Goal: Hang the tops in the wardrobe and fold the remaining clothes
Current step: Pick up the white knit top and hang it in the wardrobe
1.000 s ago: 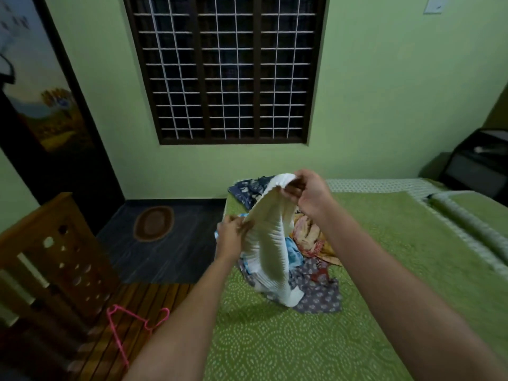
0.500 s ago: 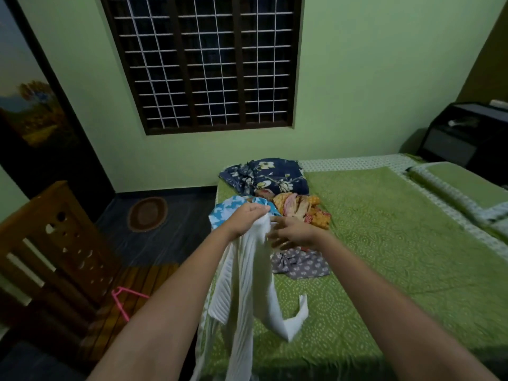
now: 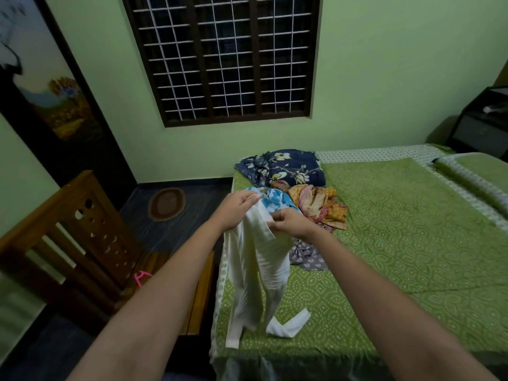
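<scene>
A bed with a green patterned cover fills the right and lower part of the view, below a barred window in the green wall. Left of the bed stands a wooden chair, and a pink hanger lies on the floor beside it. A small oval rug sits on the dark floor further back.

Near the bed's far left corner lies a pile of clothes: a navy floral garment at the back, an orange and pink patterned one just beside it to the right, a blue and white one in front, and a grey printed piece closest.

A white ribbed top hangs over the bed's left edge, held up at its upper end, with one sleeve end trailing onto the cover. The left hand has its grip closed on the top's upper edge, fingers curled round the fabric. The right hand, just beside it, pinches a fold of the same top between thumb and fingers.
</scene>
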`<state>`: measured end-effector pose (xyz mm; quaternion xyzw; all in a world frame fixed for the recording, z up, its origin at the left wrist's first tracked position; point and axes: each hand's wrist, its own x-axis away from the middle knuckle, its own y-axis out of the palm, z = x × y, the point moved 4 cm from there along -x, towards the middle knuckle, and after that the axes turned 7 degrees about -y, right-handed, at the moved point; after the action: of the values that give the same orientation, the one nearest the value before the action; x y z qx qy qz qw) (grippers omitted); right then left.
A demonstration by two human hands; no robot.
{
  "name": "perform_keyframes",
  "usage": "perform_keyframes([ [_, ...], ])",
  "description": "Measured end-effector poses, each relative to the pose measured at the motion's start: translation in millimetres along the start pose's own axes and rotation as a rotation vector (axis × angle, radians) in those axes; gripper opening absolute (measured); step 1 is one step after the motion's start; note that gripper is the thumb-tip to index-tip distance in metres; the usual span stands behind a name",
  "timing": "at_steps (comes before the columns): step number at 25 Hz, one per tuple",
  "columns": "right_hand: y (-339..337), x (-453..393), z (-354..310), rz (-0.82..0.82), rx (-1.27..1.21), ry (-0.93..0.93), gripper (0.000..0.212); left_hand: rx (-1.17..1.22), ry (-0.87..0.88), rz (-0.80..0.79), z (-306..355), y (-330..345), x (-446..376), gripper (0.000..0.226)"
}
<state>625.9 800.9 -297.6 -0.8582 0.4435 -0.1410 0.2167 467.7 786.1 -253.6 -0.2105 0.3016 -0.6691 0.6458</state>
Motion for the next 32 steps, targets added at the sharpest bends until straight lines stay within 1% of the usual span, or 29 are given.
perform_keyframes([
  [1,0.5,-2.6,3.8,-0.030,0.187,0.013,0.007,0.037,-0.001,0.038,-3.2,-3.5,0.1,0.039],
  [2,2.5,-3.8,9.8,-0.076,0.409,0.047,0.007,0.090,-0.009,0.063,-4.1,-6.8,0.8,0.038],
  [3,4.6,-3.0,18.3,-0.125,0.629,0.102,0.016,0.136,-0.017,0.080,-3.8,-9.4,1.7,0.037],
  [4,3.8,0.2,26.9,-0.144,0.780,0.186,0.021,0.139,-0.021,0.074,-3.6,-10.5,3.5,0.035],
  [5,-0.7,4.5,32.8,-0.099,0.840,0.251,0.021,0.079,-0.030,0.046,-7.7,-9.5,4.7,0.030],
  [7,-16.6,12.6,38.0,0.100,0.814,0.316,0.018,-0.203,-0.069,-0.021,-33.2,-0.6,7.9,0.026],
  [8,-25.2,17.7,38.3,0.196,0.801,0.318,0.019,-0.343,-0.124,-0.077,-51.1,7.7,12.4,0.031],
  [9,-31.8,22.8,39.6,0.251,0.814,0.323,0.021,-0.449,-0.178,-0.149,-70.1,18.0,18.1,0.040],
  [10,-35.7,29.5,40.7,0.267,0.828,0.344,0.023,-0.538,-0.224,-0.227,-87.1,30.9,24.6,0.047],
  [11,-36.6,36.3,42.3,0.251,0.839,0.387,0.024,-0.624,-0.236,-0.292,-99.9,43.8,31.6,0.047],
  [13,-35.1,50.3,47.1,0.148,0.849,0.496,0.024,-0.726,-0.225,-0.362,-107.1,57.5,43.0,0.034],
  [14,-37.6,56.0,47.7,0.084,0.845,0.545,0.023,-0.712,-0.223,-0.372,-103.8,55.9,45.4,0.030],
  [16,-57.8,61.3,43.6,-0.011,0.802,0.626,0.017,-0.595,-0.240,-0.360,-92.4,39.8,40.2,0.029],
  [17,-75.4,58.9,39.0,-0.032,0.753,0.657,0.017,-0.504,-0.256,-0.346,-82.1,27.2,34.0,0.034],
  [18,-97.5,53.0,33.1,-0.017,0.685,0.671,0.017,-0.407,-0.266,-0.332,-68.9,12.8,25.7,0.040],
  [19,-121.4,45.0,25.6,0.031,0.613,0.673,0.016,-0.310,-0.267,-0.308,-55.2,-1.0,14.9,0.042],
  [21,-169.7,21.9,5.8,0.151,0.467,0.641,0.014,-0.168,-0.270,-0.214,-28.2,-23.8,-16.8,0.034],
  [24,-213.4,-25.4,-13.0,0.276,0.278,0.541,0.019,-0.016,-0.319,-0.050,-13.4,-34.9,-80.4,0.033],
  [25,-220.8,-46.9,-7.1,0.298,0.183,0.527,0.019,0.056,-0.365,0.003,-17.2,-29.0,-106.8,0.032],
  [27,-220.9,-90.3,27.9,0.328,-0.079,0.534,0.013,0.303,-0.522,0.064,-30.7,-1.3,-154.0,0.027],
  [28,-217.8,-110.6,50.0,0.323,-0.162,0.548,0.013,0.403,-0.585,0.101,-38.6,16.0,-176.5,0.032],
  [29,-214.7,-128.9,75.8,0.303,-0.197,0.575,0.021,0.454,-0.623,0.123,-44.3,34.2,-195.0,0.037],
  [30,-212.5,-145.5,100.8,0.275,-0.200,0.615,0.036,0.475,-0.632,0.129,-49.9,51.3,-212.4,0.043],
  [31,-209.3,-156.3,121.1,0.253,-0.215,0.648,0.051,0.470,-0.637,0.120,-58.1,64.3,-225.5,0.050],
  [32,-205.7,-163.3,141.3,0.253,-0.235,0.674,0.062,0.442,-0.655,0.106,-70.7,74.0,-234.8,0.056],
])
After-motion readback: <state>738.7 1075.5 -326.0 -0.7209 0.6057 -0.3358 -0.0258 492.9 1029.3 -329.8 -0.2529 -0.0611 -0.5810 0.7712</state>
